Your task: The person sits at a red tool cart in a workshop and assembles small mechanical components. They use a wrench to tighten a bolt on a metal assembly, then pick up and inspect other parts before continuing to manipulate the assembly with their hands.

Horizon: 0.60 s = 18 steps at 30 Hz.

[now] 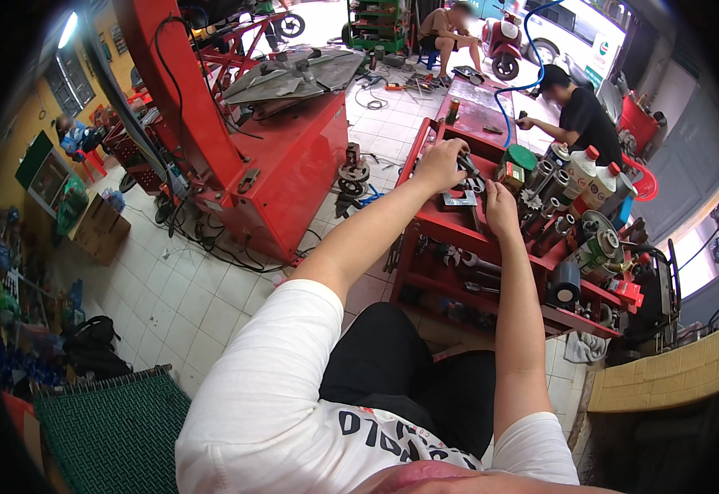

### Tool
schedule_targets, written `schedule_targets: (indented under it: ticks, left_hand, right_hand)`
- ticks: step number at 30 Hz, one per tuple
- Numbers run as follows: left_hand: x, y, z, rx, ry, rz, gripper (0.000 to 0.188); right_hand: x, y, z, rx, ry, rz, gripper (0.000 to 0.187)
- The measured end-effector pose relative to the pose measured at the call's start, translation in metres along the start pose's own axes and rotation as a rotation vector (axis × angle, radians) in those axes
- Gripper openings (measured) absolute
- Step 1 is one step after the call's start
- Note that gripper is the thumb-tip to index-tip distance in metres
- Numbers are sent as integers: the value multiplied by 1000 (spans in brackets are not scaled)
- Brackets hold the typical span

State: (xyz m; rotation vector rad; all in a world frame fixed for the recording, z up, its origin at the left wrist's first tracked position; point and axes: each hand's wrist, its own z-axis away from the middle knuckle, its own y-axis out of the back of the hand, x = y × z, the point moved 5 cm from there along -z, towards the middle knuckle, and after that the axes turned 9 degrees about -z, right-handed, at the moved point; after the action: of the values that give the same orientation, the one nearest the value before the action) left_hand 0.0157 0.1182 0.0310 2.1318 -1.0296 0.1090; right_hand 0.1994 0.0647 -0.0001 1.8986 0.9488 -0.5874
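Observation:
Both my hands are over the upper tray of a red tool cart (pixel 454 226). My left hand (pixel 442 167) is closed around a dark metal part (pixel 470 169), too small to name, with the fingers curled over its top. Close by on the right, my right hand (pixel 502 210) has its fingers pressed together against the same cluster of dark metal; what they pinch is mostly hidden. Between the hands lies a flat silvery piece (pixel 459 198) in the tray. Right of my right hand stand metal cylinders (pixel 547 177) and a toothed gear (pixel 531 198).
White bottles with red caps (pixel 583 165), a spray can (pixel 596 249) and a green-lidded container (pixel 522 156) crowd the cart's right side. A red tyre-changing machine (pixel 285 173) stands left. A person in black (pixel 596 119) works beyond the cart; another sits farther back. Cables lie on the tiles.

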Motion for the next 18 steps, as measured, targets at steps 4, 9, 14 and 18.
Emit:
schedule_targets:
  ticks: [4,9,14,18]
  left_hand:
    - [-9,-13,-2,-123,108,29,24]
    - [-23,-30,-14,-228,64,574,20]
    - [-22,-38,-54,-330,528,1319,18]
    - [-21,-48,-85,-230,524,1336,26]
  right_hand:
    - [-3,9,3,91,7,-78,37]
    - [-10,16,-8,158,56,-144,28]
    - [-35,22,-51,287,57,-76,26]
    - [-32,6,-72,492,119,-216,26]
